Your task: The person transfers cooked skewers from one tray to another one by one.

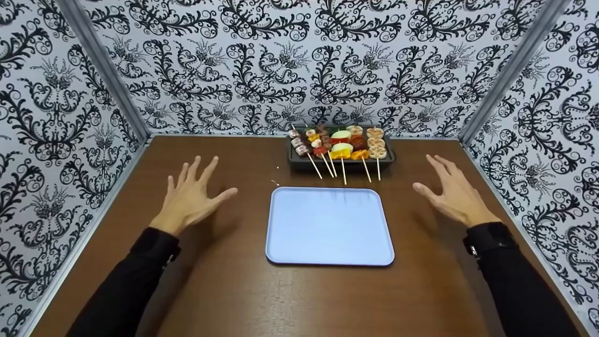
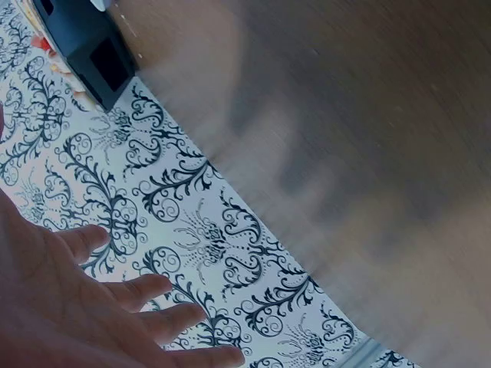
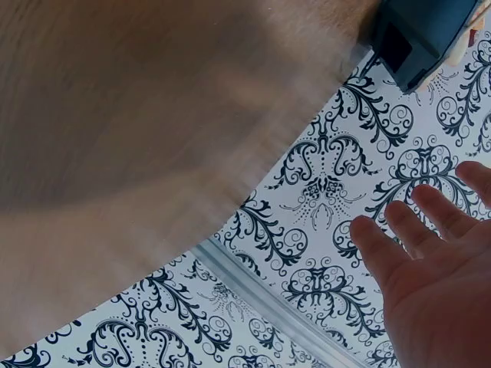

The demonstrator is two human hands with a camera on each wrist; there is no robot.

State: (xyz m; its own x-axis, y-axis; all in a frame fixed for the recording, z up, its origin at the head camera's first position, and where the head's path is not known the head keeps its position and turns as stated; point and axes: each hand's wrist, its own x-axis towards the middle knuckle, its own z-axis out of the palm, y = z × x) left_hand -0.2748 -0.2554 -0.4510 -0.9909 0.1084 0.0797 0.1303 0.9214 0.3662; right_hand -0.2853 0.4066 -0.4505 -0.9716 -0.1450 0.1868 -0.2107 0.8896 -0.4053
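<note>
My left hand (image 1: 187, 199) hovers over the table's left side, fingers spread and holding nothing. On the right side my right hand (image 1: 454, 194) is likewise held with its fingers extended and nothing in it. Between them lies a light blue tray (image 1: 330, 227) with a bare surface. Behind the tray stands a black grill pan (image 1: 299, 164) loaded with several food skewers, their sticks jutting toward me over the front rim. Among them are a skewer of pale round slices (image 1: 376, 142) at the right end and one of whitish-brown chunks (image 1: 299, 146) at the left end.
The brown wooden table (image 1: 299, 299) is enclosed by patterned walls (image 1: 290, 65) at the back and both sides, joined by grey corner strips (image 1: 510, 70). Small pale crumbs (image 1: 275, 182) lie left of the grill pan.
</note>
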